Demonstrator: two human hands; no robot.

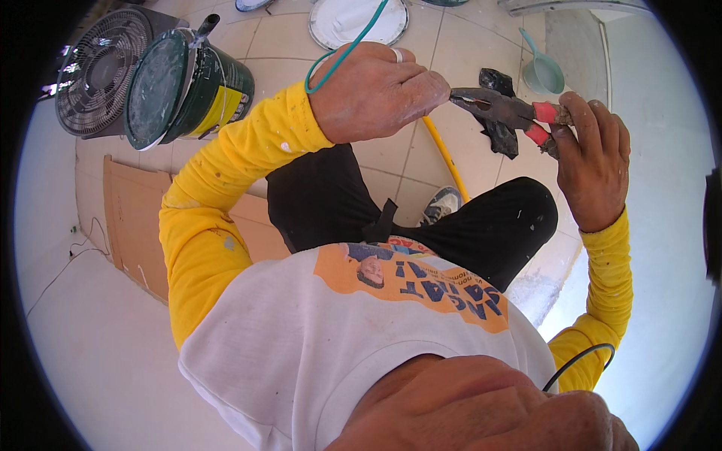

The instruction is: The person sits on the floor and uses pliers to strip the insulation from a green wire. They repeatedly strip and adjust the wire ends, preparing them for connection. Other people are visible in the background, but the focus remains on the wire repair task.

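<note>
My right hand [594, 158] is wrapped round the red-gripped handles of a pair of dark pliers [496, 105]. The pliers lie level, their jaws pointing left at the fingertips of my left hand [376, 94]. That hand is closed in a pinch and wears a ring. A green wire [353, 46] curves down from the top edge and passes under the left hand near the wrist. Its end is hidden by the fingers at the jaws. Below the pliers, a crumpled black plastic piece [500, 139] shows on the tiled floor.
At the left stand a dark green bucket [226, 86] with a smeared lid and a grey fan [105, 71]. A white round lid or tub [357, 34] is ahead. A light green dipper [543, 75] lies near the right wall. Cardboard [135, 218] and a yellow hose-like length [445, 158] are on the floor.
</note>
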